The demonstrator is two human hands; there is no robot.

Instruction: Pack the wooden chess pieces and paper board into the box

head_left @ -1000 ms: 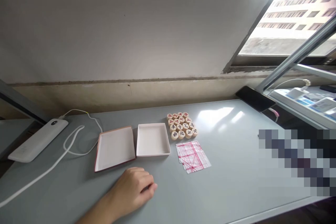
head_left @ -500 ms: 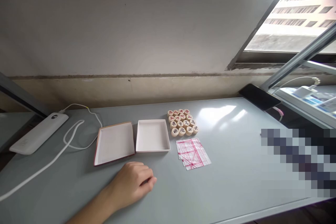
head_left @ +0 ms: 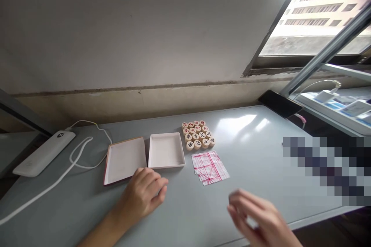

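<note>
My left hand (head_left: 145, 193) hovers over or rests on the desk just in front of a shallow lid, its fingers loosely bent and the thumb apart, with nothing in it. My right hand (head_left: 256, 214), slightly blurred, is at the lower right; its fingers curve with a gap to the thumb, and no object shows there. The white-lined lid (head_left: 124, 160) lies inside up, beside a white square box (head_left: 166, 150) with a bare inside. Several round wooden Chinese chess pieces (head_left: 197, 135) stand in a compact block, marked in red and black. Before them lies a folded paper board (head_left: 210, 166) with red lines.
At the left, a white power bank (head_left: 45, 152) lies with a white cable (head_left: 55, 183). A dark phone or tablet (head_left: 279, 103) leans by the metal post at the right. White chargers (head_left: 327, 95) sit on the shelf beyond. A pixelated patch covers the right side.
My right hand has come into view from the lower right. My left hand has moved slightly left and its thumb and fingers have parted more. The view has shifted a little.
</note>
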